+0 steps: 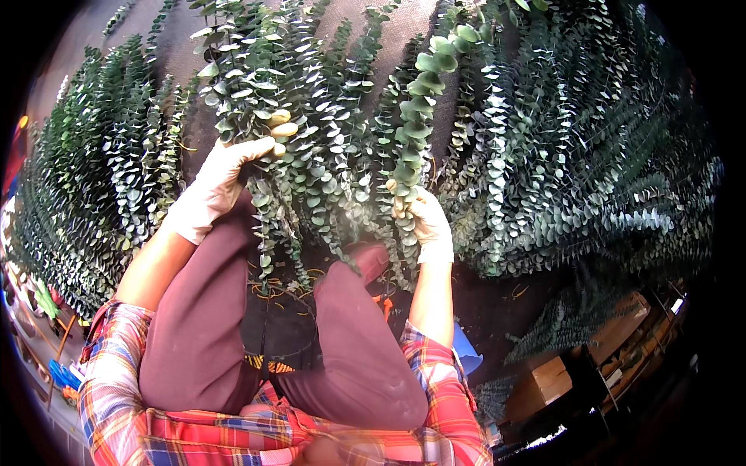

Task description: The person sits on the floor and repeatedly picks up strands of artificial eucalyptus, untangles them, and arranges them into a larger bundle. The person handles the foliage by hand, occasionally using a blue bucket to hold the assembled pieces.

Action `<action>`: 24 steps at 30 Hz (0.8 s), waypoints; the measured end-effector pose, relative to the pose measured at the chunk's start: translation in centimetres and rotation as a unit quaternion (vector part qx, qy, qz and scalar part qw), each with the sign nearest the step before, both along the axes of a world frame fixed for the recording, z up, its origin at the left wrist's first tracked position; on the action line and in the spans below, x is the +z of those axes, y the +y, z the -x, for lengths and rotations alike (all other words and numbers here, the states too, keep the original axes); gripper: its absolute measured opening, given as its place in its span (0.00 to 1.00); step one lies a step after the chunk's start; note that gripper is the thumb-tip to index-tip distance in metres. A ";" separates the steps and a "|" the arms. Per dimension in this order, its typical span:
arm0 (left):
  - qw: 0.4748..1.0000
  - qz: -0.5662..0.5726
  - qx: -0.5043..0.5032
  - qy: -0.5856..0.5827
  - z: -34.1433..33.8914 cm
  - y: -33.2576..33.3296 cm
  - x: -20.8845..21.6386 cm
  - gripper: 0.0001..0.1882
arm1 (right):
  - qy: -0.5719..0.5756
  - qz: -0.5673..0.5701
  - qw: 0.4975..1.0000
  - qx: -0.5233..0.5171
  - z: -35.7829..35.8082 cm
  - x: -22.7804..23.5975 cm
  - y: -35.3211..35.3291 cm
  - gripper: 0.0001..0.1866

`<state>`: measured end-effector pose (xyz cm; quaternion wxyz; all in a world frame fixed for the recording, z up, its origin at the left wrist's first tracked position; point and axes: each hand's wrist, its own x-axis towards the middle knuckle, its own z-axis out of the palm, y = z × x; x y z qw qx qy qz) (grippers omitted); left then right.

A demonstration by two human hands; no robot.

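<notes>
Both my hands wear pale, thin gloves. My left hand (241, 167) is closed round a bunch of eucalyptus stems (252, 85) with small round leaves, which rise above it and trail below. Over to the right, my right hand (420, 213) is closed on a single eucalyptus stem (416, 128), whose larger, lighter green leaves reach up toward the top of the view. Leaves cover part of the fingers on both hands. Between the hands more eucalyptus stems (334, 140) lie side by side over my knees.
Dense heaps of eucalyptus spread at the left (93, 171) and right (575, 155). Brown mesh-like cloth (420, 23) lies at the top. Cardboard boxes (550, 380) stand at the lower right, near a blue object (466, 349). Yellowish scraps (311, 281) lie on the dark surface below.
</notes>
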<state>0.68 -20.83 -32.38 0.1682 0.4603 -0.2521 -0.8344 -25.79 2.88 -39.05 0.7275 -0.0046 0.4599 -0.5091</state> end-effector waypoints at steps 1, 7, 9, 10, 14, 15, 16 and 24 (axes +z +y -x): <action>1.000 -0.005 -0.001 -0.005 0.1 0.1 0.2 0.21 | 0.003 -0.011 1.000 -0.005 0.0 0.1 0.1 0.23; 1.000 -0.014 -0.006 -0.009 0.0 0.2 0.3 0.22 | 0.264 -0.036 0.964 -0.015 -2.2 0.4 -3.6 0.23; 1.000 -0.003 -0.008 -0.015 -0.2 0.1 -0.2 0.22 | 0.485 -0.024 0.873 -0.035 -2.0 0.0 -5.2 0.25; 1.000 0.002 -0.008 -0.014 -0.2 0.1 -0.3 0.22 | 0.526 -0.043 0.844 -0.095 -1.7 0.2 -5.9 0.26; 1.000 0.008 0.000 -0.011 -0.2 0.1 -0.7 0.22 | 0.752 -0.084 0.652 -0.048 2.3 -0.2 -7.3 0.32; 1.000 0.018 -0.003 -0.007 0.0 0.1 -0.4 0.22 | 0.722 -0.139 0.678 -0.015 3.0 -0.8 -7.5 0.32; 1.000 0.027 -0.007 -0.002 0.2 0.1 -0.1 0.22 | 0.688 -0.193 0.699 0.018 3.6 -1.2 -7.5 0.32; 0.996 0.000 0.084 -0.012 -1.7 -1.2 -0.9 0.20 | 0.434 -0.114 0.887 -0.111 1.2 -0.6 -7.0 0.18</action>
